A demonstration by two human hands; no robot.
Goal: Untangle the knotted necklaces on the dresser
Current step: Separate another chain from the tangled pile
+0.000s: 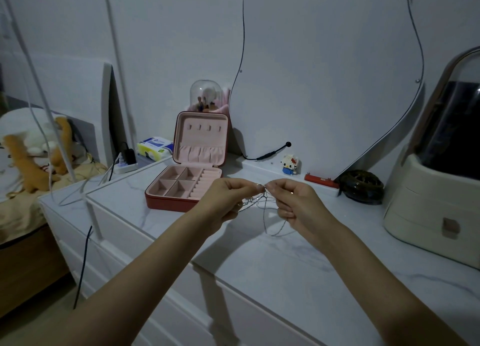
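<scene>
Both arms outstretched, left hand [226,199], right hand [296,203] — fingertips pinched

Open pink jewellery box [181,187] near tissue pack [155,148], toy figure [290,164], dark hairbrush [362,186], cream organiser [436,190].

A home bedroom is being shown: a white marble-topped dresser [298,262] is being flanked by a bed [23,205] with plush toys [39,148], an open jewellery box [189,169] and a curvy wall mirror [324,73].
</scene>
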